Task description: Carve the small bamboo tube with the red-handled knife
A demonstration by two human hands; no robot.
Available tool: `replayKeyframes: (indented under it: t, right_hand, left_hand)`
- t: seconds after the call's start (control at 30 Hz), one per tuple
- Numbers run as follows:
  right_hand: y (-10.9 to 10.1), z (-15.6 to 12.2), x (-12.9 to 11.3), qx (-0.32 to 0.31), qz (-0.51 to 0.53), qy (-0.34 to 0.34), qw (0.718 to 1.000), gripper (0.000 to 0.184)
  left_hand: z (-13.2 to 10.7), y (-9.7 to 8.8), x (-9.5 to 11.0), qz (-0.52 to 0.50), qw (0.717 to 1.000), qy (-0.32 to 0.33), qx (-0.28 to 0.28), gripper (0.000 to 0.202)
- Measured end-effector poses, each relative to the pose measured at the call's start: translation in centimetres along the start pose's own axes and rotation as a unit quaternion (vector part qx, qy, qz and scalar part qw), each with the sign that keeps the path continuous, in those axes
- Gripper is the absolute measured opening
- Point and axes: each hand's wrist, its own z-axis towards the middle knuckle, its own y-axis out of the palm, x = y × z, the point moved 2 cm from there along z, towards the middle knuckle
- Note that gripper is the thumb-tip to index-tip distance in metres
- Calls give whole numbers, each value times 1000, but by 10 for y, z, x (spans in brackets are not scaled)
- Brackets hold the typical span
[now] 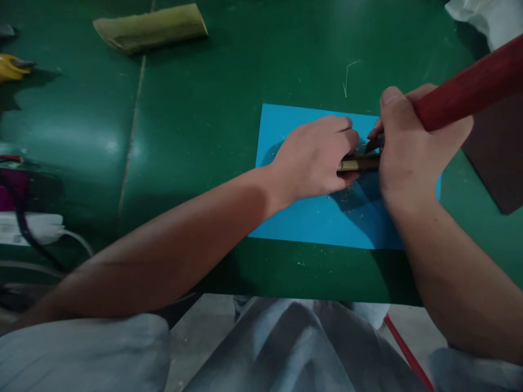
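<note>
My left hand is closed around a narrow strip that looks like bamboo, pressing it down over a blue sheet. My right hand grips a carving knife with a thick red handle. Its dark blade points left, just above the strip and close to my left fingers. Whether the edge touches the strip I cannot tell. Part of the strip's right end is hidden behind my right hand. Small shavings lie scattered on the sheet between both hands.
A cut bamboo section lies at the far left of the green table. Along the left edge are a yellow tool and a white power strip with cables. At right are a dark brown board and crumpled white material.
</note>
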Motion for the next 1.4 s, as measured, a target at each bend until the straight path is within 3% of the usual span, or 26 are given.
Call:
replayKeyframes:
  t: [0.37, 0.67, 0.8, 0.93, 1.0, 1.03, 1.07, 1.13, 1.2, 1.27, 1.33, 1.4]
  right_hand:
    - [1, -1, 1, -1, 4, 11, 1000, 28]
    - [4, 1, -1, 0, 3, 48, 999, 43]
    - [3, 5, -3, 16, 103, 50, 993, 39]
    - [-13, 17, -11, -52, 223, 33, 973, 30]
    - [-27, 24, -14, -153, 295, 75, 940, 26]
    - [-32, 26, -15, -264, 329, 138, 896, 26]
    - [-36, 26, -17, -375, 358, 187, 834, 34]
    - [-46, 26, -17, -397, 466, 262, 747, 58]
    - [-48, 23, -15, -378, 581, 295, 658, 59]
    - [-41, 18, -12, -402, 641, 287, 587, 54]
    - [-34, 14, -9, -410, 690, 245, 545, 53]
    - [-26, 13, -5, -413, 701, 241, 529, 56]
  left_hand:
    - [4, 6, -1, 1, 1000, -4, 5, 25]
    - [9, 7, -5, -28, 1000, -2, -9, 19]
    - [10, 8, -5, -27, 1000, -9, -6, 20]
    - [8, 10, -5, -23, 1000, -3, 6, 22]
    - [6, 10, -6, -24, 1000, 4, 11, 23]
    - [6, 11, -7, -25, 1000, 4, 12, 22]
    - [5, 11, -8, -26, 1000, 4, 13, 22]
    - [4, 12, -9, -27, 999, 7, 16, 22]
    - [4, 13, -10, -27, 999, 12, 22, 21]
    - [4, 14, -12, -30, 999, 18, 28, 21]
    - [4, 16, -13, -34, 999, 24, 32, 22]
    - [3, 17, -14, -35, 998, 26, 35, 22]
